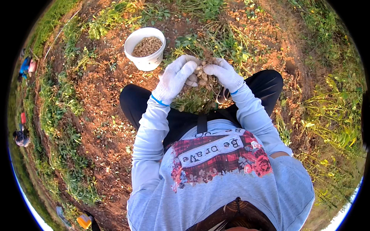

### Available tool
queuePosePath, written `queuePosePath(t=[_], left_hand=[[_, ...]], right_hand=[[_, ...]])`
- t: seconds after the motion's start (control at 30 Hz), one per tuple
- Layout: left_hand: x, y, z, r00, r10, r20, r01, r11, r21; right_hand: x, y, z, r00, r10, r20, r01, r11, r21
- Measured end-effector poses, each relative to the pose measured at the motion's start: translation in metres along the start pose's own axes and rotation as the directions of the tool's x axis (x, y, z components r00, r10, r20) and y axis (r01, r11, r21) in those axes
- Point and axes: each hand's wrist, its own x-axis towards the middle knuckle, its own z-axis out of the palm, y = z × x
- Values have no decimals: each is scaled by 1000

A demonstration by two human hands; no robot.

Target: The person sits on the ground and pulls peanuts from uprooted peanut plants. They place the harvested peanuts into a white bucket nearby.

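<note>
My left hand [175,75], in a white knit glove, has its thumb and fingers closed around peanut pods [200,69] on an uprooted peanut plant. Gloved the same way, my right hand [225,72] grips the plant's roots and stems [208,75] from the other side. The two hands are close together above my crossed legs, and some of the pods are hidden by the fingers. Ahead and to the left stands a white plastic bucket [148,63], partly filled with loose peanuts in their shells [147,47].
Cut peanut vines [228,43] lie just past my hands, with leafy greens [192,102] between my legs. Reddish soil [107,109] is strewn with dry leaves. Other people [21,138] are at the far left. A yellow object [83,221] lies at the lower left.
</note>
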Motion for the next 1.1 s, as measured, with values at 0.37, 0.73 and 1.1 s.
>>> queuePosePath(t=[0.37,0.73,1.1], left_hand=[[4,0,5,991,-81,-108,72,994,-86],[-1,1,-3,999,9,47,-7,999,-32],[-2,6,4,995,-44,-91,43,999,-12]], right_hand=[[-3,-18,7,998,12,57,-6,993,-119],[-3,-15,5,1000,-17,17,19,982,-190],[-3,-16,10,1000,-28,10,29,972,-234]])
